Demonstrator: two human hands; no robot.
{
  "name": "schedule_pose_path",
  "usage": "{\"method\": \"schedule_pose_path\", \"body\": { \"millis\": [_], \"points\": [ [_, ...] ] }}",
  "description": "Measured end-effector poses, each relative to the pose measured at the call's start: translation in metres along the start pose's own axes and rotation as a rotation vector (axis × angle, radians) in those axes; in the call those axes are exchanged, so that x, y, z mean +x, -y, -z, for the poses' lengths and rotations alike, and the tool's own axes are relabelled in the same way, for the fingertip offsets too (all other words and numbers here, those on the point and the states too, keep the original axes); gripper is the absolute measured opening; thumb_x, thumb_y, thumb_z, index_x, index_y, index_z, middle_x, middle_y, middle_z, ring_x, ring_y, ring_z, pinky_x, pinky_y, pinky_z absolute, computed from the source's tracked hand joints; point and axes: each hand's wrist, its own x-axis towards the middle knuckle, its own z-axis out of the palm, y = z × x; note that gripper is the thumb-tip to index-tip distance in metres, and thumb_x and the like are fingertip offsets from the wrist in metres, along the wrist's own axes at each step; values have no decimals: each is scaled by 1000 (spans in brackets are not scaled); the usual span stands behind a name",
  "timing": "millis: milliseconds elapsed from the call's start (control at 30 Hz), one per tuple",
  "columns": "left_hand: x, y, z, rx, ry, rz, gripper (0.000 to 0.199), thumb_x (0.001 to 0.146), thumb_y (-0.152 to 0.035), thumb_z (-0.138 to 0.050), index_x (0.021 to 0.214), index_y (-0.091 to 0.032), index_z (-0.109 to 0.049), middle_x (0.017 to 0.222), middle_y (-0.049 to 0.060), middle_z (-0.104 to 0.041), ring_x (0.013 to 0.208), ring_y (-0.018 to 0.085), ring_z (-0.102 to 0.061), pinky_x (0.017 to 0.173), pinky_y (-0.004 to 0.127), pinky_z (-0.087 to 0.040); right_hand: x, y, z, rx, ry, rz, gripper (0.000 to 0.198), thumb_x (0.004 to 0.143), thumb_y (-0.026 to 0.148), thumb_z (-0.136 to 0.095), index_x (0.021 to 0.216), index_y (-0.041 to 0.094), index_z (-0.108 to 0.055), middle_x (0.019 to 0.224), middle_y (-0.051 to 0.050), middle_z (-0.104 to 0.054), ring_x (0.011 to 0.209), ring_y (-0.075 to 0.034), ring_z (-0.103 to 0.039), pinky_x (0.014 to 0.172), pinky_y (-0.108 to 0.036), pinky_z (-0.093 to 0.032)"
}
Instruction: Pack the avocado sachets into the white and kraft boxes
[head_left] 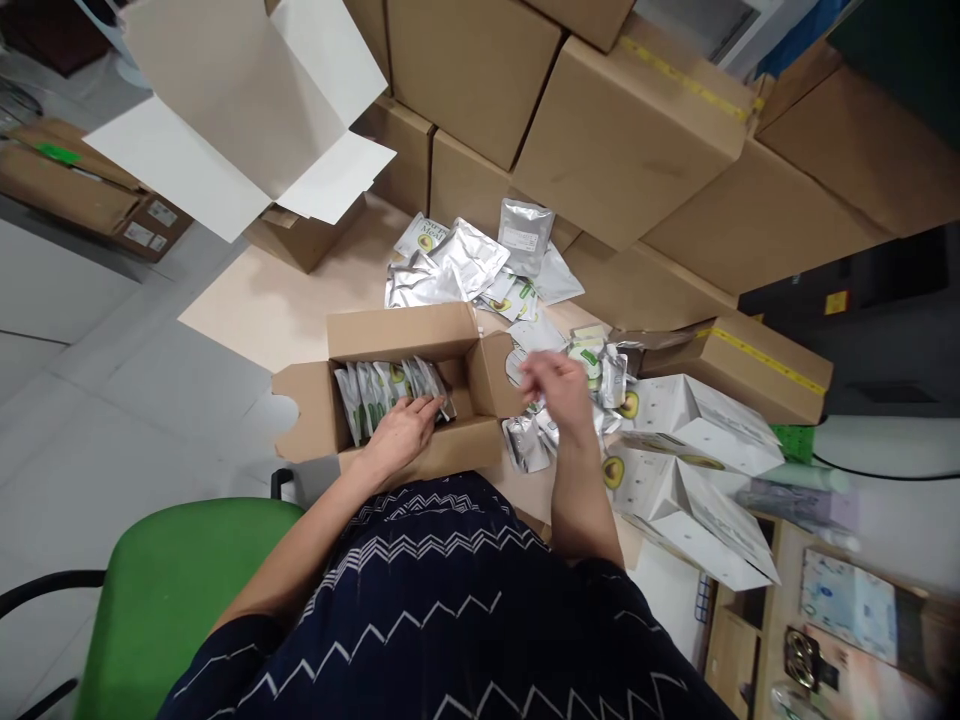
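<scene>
An open brown cardboard box (420, 462) lies before me, its end flaps folded out. A row of flat silver-and-white pouches (375, 395) with green avocado prints stands upright in it; its right end shows bare cardboard. My left hand (405, 432) reaches over the near wall, its fingers stretched across the tops of the pouches at the row's right end and touching them. My right hand (561, 388) is above the loose pouches (589, 358) right of the box, beside its right flap. Its fingers are curled together, slightly blurred; anything between them is hidden.
Behind the box lies a heap of larger silver pouches (469, 262). White avocado-print cartons (675, 480) stand at right. Stacked brown boxes (600, 130) wall off the back. An open white-lined carton (300, 110) stands back left, a green chair (187, 590) front left.
</scene>
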Motion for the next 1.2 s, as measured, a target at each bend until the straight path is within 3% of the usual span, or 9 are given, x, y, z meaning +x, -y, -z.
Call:
{"method": "schedule_pose_path", "body": {
  "millis": [67, 100, 233, 300, 467, 700, 867, 1000, 1200],
  "points": [
    [0, 0, 0, -1, 1, 1, 43, 101, -17, -37, 139, -12, -56, 132, 14, -67, 103, 24, -65, 97, 41, -51, 32, -22, 22, -156, -396, -64, 47, 97, 55, -45, 101, 15, -69, 82, -9, -74, 69, -19, -68, 69, -33, -56],
    [0, -1, 0, 0, 4, 3, 43, 100, -16, -37, 138, -12, -56, 132, 14, -67, 103, 24, -65, 97, 41, -51, 49, -37, 28, -281, -454, -95, 45, 95, 51, -49, 108, 12, -68, 96, -13, -75, 84, -21, -70, 81, -35, -55],
    [1, -2, -1, 23, 13, 14, 42, 100, -17, -38, 138, -12, -57, 130, 13, -68, 104, 24, -65, 97, 41, -51, 98, -95, 22, -736, -188, -266, 78, 82, 44, -72, 147, 10, -47, 157, -24, -40, 142, -33, -41, 112, -47, -36],
    [1, -1, -1, 29, 3, 13, 42, 100, -17, -38, 137, -13, -57, 130, 13, -68, 105, 24, -65, 97, 40, -51, 104, -112, 12, -832, -98, -294, 79, 90, 47, -63, 152, 7, -37, 159, -28, -33, 143, -32, -37, 112, -47, -33],
    [-1, 0, -3, -4, -33, 23, 41, 99, -16, -40, 135, -15, -59, 128, 11, -69, 105, 23, -65, 98, 39, -50, 97, -121, 4, -881, -57, -248, 43, 99, 19, -45, 138, 3, -48, 137, -25, -54, 115, -21, -55, 101, -39, -38],
    [0, 1, -4, -3, -34, 8, 42, 98, -16, -40, 134, -13, -60, 127, 14, -69, 103, 23, -66, 97, 40, -51, 67, -88, 65, -816, -282, -261, 40, 101, 24, -25, 113, 10, -61, 91, -12, -66, 83, -21, -60, 81, -35, -48],
    [1, 0, -2, 3, -13, 7, 43, 99, -17, -37, 135, -11, -60, 127, 16, -69, 103, 25, -66, 96, 43, -52, 1, -27, 87, -130, -586, 46, 38, 98, 47, -38, 108, 19, -60, 92, -7, -66, 74, -20, -62, 68, -35, -53],
    [0, -3, 0, -5, -17, 29, 42, 99, -17, -37, 135, -12, -60, 125, 15, -69, 103, 25, -65, 97, 42, -52, -50, 30, 61, 105, -494, 184, 34, 96, 53, -47, 109, 25, -62, 85, -3, -66, 65, -19, -63, 60, -35, -54],
    [-2, -5, 1, 2, -27, 54, 40, 99, -19, -39, 132, -14, -61, 122, 14, -69, 101, 24, -65, 95, 41, -53, -62, 49, -12, -429, 6, 243, 26, 99, 45, -45, 95, 28, -63, 64, -2, -62, 58, -21, -63, 61, -36, -54]
  ]
}}
